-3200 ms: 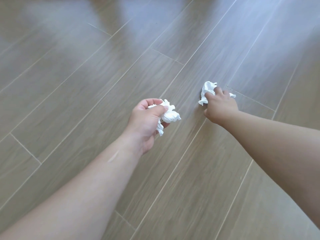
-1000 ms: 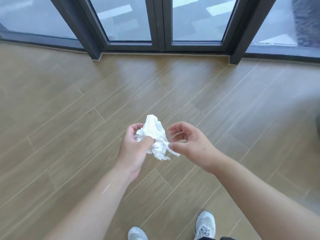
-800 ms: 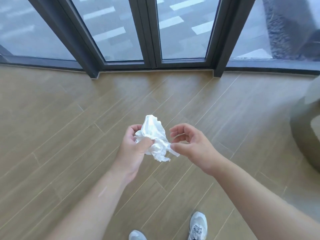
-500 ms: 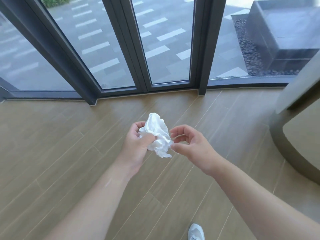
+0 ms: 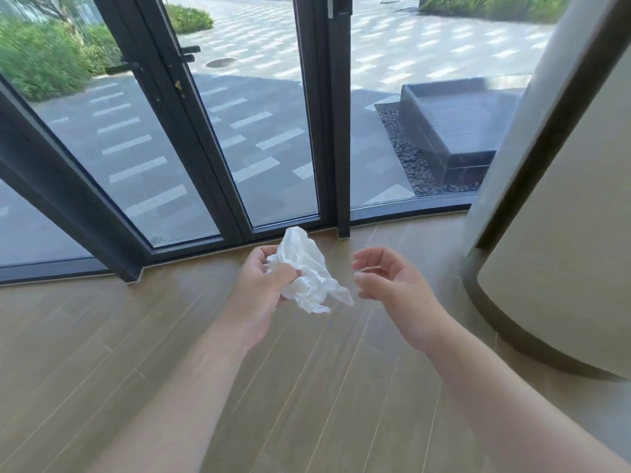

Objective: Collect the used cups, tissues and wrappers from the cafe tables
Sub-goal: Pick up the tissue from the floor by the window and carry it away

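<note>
the person stands on the wooden floor [image 5: 307, 387] near the glass doors [image 5: 273, 131]. the left hand [image 5: 263, 288] grasps a crumpled white tissue [image 5: 307, 274] in front of the body, thumb and fingers curled round its left part. the right hand [image 5: 392, 285] is just beside it, fingers loosely bent, holding nothing and not touching the paper. the tissue looks very light, soft and easy to tear; one loose corner hangs toward the right hand. i think it is best to close the hand round the thick middle, not the thin corner, so no piece falls.
</note>
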A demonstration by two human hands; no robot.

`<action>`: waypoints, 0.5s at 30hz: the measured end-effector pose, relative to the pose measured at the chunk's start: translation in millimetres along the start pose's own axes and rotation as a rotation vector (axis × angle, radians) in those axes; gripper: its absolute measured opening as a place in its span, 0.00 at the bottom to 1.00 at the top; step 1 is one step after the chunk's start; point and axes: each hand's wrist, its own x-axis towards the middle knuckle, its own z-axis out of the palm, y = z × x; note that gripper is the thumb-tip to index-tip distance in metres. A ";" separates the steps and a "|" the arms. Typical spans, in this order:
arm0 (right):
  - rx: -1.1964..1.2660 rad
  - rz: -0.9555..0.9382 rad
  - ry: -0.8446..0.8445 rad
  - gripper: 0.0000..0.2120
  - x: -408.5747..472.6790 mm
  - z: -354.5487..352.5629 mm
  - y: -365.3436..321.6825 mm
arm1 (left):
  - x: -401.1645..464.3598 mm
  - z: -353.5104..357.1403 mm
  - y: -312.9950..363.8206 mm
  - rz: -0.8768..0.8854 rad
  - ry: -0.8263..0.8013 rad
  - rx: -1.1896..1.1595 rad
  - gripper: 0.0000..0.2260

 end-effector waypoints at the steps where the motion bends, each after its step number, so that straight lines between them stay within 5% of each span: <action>1: 0.000 -0.004 0.028 0.14 -0.1 -5.8 -2.6 | 5.4 2.9 3.2 0.003 -0.016 -0.005 0.20; 15: -0.022 -0.088 0.477 0.13 -8.1 -46.2 -45.2 | 87.2 98.1 48.6 -0.021 -0.565 0.010 0.22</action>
